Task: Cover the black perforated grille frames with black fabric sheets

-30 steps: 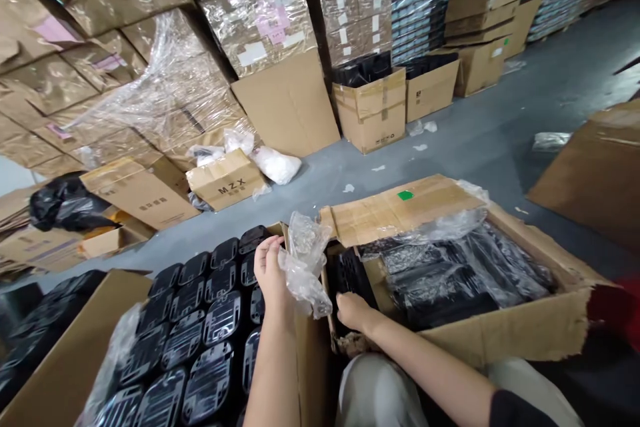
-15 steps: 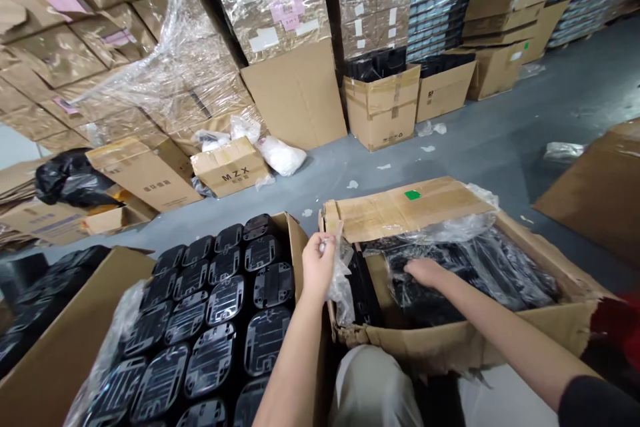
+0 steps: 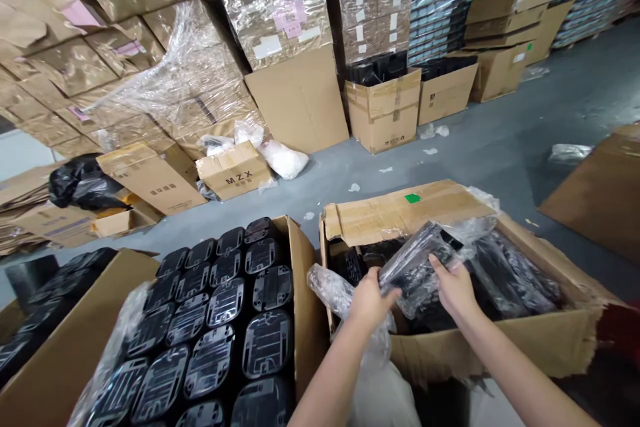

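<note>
Between my two hands is a black part in a clear plastic bag [image 3: 413,260], tilted above the open carton [image 3: 480,340]. My left hand [image 3: 373,300] is closed around its lower left end, the thumb pointing right. My right hand [image 3: 455,287] grips the bag's right side, fingers bent at its edge. The part's exact kind is hidden by the shiny film. More bagged black parts [image 3: 520,273] lie in the carton under and to the right of my hands. Crumpled clear plastic [image 3: 330,288] hangs over the carton's left wall beside my left wrist.
On the left, a carton [image 3: 305,280] holds rows of black plastic pieces [image 3: 225,300]. Another carton [image 3: 75,320] with black pieces stands further left. Wrapped box stacks [image 3: 280,7] line the back. Plastic scraps and small cartons lie on the grey floor [image 3: 380,180].
The bagged black part has come up out of the carton. My left hand has moved right from the carton's left flap onto it, and my right hand has shifted slightly right.
</note>
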Demonstrator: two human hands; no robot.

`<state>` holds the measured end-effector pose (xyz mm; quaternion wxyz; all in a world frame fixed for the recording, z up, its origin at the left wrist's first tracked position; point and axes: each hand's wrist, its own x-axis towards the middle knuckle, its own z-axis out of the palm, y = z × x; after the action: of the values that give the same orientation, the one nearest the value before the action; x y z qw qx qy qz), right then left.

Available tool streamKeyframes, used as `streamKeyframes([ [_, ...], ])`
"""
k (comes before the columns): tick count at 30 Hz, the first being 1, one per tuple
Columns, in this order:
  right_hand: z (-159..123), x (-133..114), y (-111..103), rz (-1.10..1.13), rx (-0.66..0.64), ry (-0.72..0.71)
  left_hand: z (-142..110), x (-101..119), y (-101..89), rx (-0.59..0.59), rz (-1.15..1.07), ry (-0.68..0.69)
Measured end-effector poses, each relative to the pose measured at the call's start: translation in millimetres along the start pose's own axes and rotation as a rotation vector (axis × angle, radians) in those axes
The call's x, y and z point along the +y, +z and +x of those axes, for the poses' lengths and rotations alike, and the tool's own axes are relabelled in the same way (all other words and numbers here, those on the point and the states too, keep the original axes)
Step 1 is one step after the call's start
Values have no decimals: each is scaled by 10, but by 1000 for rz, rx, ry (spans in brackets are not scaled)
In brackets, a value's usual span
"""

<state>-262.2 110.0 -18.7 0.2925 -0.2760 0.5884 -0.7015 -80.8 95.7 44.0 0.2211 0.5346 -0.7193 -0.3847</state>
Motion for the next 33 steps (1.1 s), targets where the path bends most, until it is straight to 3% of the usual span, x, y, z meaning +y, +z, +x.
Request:
streamKeyframes([
  [2,-142,-57,85,279,7,203,22,-25,30,165,-129,-5],
  [6,-272,-108,69,448,-80,452,79,-34,-62,371,-349,37],
  [11,-282,-66,-50,591,-44,648,123,1,-77,434,-357,104],
  [17,-282,-85,-47,552,-37,802,128,73,-11,488,-431,91],
  [21,-239,-78,-7,466,-65,823,121,147,-6,438,-556,57],
  [27,-221,21,44,375,-132,720,134,229,-6,391,-748,-65],
  [30,-237,45,67,465,-113,717,91,284,-44,328,-691,-17],
  [33,-248,42,80,540,-107,692,66,294,-66,177,-592,61],
])
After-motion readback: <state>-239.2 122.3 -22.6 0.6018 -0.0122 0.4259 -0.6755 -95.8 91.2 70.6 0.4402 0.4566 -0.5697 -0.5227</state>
